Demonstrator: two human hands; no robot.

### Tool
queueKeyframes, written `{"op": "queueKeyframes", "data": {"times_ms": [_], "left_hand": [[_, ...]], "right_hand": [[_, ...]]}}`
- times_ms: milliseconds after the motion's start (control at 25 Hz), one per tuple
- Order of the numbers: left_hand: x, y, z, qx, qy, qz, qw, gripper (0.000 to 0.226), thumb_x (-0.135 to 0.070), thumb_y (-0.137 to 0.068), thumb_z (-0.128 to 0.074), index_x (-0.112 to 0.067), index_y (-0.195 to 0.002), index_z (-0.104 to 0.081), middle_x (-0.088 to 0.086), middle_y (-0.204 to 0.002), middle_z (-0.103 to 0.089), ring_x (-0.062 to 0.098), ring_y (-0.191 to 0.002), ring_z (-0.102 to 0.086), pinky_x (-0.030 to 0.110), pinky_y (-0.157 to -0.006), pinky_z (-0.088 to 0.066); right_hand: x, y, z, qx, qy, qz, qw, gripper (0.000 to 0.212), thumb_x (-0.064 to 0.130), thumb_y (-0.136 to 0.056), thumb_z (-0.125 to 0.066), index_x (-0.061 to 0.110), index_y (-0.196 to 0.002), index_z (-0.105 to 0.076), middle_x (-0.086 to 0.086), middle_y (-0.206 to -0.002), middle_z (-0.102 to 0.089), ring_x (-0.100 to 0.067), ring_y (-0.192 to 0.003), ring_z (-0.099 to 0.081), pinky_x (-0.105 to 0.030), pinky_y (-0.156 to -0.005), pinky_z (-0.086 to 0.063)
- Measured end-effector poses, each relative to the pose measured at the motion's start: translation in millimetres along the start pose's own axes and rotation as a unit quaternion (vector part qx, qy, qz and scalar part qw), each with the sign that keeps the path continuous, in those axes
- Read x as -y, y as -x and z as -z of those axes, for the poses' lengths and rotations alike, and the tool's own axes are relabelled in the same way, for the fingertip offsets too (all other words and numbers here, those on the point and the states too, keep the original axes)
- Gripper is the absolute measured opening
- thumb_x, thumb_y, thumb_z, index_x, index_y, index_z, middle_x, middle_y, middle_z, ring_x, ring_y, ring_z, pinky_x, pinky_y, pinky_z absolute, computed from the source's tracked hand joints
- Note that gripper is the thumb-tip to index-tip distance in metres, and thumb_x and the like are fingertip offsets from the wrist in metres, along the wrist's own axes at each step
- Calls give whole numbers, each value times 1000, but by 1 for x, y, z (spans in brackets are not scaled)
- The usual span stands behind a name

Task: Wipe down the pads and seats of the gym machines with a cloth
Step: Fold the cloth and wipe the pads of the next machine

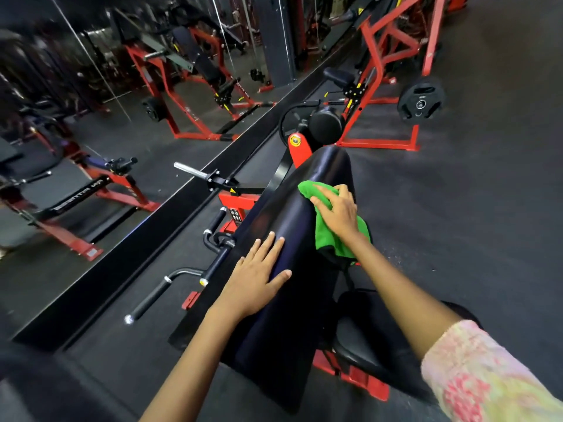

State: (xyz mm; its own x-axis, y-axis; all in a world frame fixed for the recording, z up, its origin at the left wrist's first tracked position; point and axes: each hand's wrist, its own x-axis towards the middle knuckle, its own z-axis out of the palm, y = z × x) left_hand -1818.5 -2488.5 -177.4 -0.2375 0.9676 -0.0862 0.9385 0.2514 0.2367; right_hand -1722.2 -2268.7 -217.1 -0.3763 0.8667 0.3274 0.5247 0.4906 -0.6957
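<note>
A long, black, glossy vinyl pad [292,239] of a red-framed gym machine slopes away from the camera through the middle of the view. The left hand [256,281] lies flat on the near left part of this pad, fingers straight and slightly spread, palm down, holding nothing. The right hand [336,211] presses a bright green microfibre cloth [335,236] against the right edge of the pad further up; its fingers are extended over the cloth rather than curled round it, and the cloth spreads out from under the palm, bunched above the fingertips and hanging off the pad's right side below the wrist. The right forearm ends in a pink and pale yellow patterned sleeve [487,376] at the lower right. Beneath the right arm sits a black, rounded, padded seat [365,345] on a red metal base. Left of the pad, black handlebars with chrome ends [170,284] stick out, and a chrome weight peg [190,170] projects above them. Past the top of the pad there is a black cylindrical roller pad [326,124], and further back a red steel frame carrying a black weight plate [422,99]. A wall mirror [122,102] on the left reflects other red machines, and the floor [472,208] is dark rubber.
</note>
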Motion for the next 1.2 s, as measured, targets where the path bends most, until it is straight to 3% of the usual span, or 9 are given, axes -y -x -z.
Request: {"op": "queueKeyframes", "data": {"times_ms": [200, 360, 440, 560, 680, 800, 920, 1040, 1200], "left_hand": [[-2, 43, -2, -10, -63, 36, 997, 95, -71, -64, 2, -30, -150, 1, -10, -158, 8, 15, -146, 3, 39, -117, -15], [-7, 76, -9, -27, -116, 36, 992, 100, -75, -61, 8, -29, -150, 2, -10, -157, 10, 14, -146, 5, 37, -116, -12], [-4, 94, -10, -58, -79, 20, 995, 106, -85, -62, 12, -28, -150, -7, -15, -156, 3, 10, -145, 0, 35, -116, -11], [0, 110, -20, -181, 33, 10, 983, 92, -78, -80, 0, -21, -145, -31, -15, -153, -18, 3, -140, -21, 30, -114, -13], [-4, 116, -32, -270, 80, 41, 959, 83, -70, -88, -11, -12, -139, -40, -2, -148, -38, 9, -133, -35, 24, -112, -9], [-6, 118, -37, -292, 137, 30, 946, 86, -71, -88, -14, -6, -140, -37, -2, -145, -39, 14, -132, -38, 35, -116, -14], [0, 121, -33, -294, 245, 7, 924, 82, -71, -88, -21, -11, -142, -34, -12, -144, -36, 11, -131, -40, 48, -108, -33], [-1, 124, -27, -294, 355, 2, 887, 87, -77, -83, -26, -12, -139, -37, -6, -140, -44, 12, -129, -44, 26, -101, -42], [3, 122, -25, -311, 443, 1, 841, 68, -75, -84, -30, -23, -126, -43, -19, -131, -51, 12, -125, -48, 29, -108, -35]], "right_hand": [[14, 84, -10, -34, -8, 144, 989, 45, 51, -84, -48, 30, -119, -64, -10, -113, -54, -29, -105, -50, -38, -81, -39], [37, 89, -5, -25, -31, 25, 999, 40, 45, -87, -54, 31, -123, -61, -6, -126, -50, -28, -113, -46, -43, -87, -39], [48, 123, -11, -39, -5, 103, 994, 43, 50, -86, -47, 34, -123, -60, -4, -121, -54, -28, -108, -48, -43, -85, -39], [37, 155, -6, -13, 5, 195, 981, 46, 50, -86, -43, 35, -127, -56, -4, -116, -56, -25, -103, -48, -43, -80, -42], [50, 150, 0, 5, -9, 87, 996, 48, 52, -86, -42, 40, -131, -51, -4, -120, -52, -26, -104, -47, -44, -82, -42], [64, 193, -8, -30, -7, 179, 983, 43, 48, -85, -44, 42, -128, -51, -3, -117, -53, -24, -102, -45, -39, -79, -38], [45, 213, -9, -32, -17, 253, 967, 46, 43, -85, -48, 43, -131, -43, -3, -116, -50, -20, -102, -42, -40, -79, -41], [58, 210, -10, -62, -53, 149, 986, 44, 43, -84, -48, 39, -127, -53, -6, -114, -53, -18, -99, -40, -40, -78, -43], [59, 246, -20, -62, -39, 252, 965, 47, 41, -86, -50, 40, -132, -44, -3, -121, -44, -23, -106, -42, -38, -83, -36]]}}
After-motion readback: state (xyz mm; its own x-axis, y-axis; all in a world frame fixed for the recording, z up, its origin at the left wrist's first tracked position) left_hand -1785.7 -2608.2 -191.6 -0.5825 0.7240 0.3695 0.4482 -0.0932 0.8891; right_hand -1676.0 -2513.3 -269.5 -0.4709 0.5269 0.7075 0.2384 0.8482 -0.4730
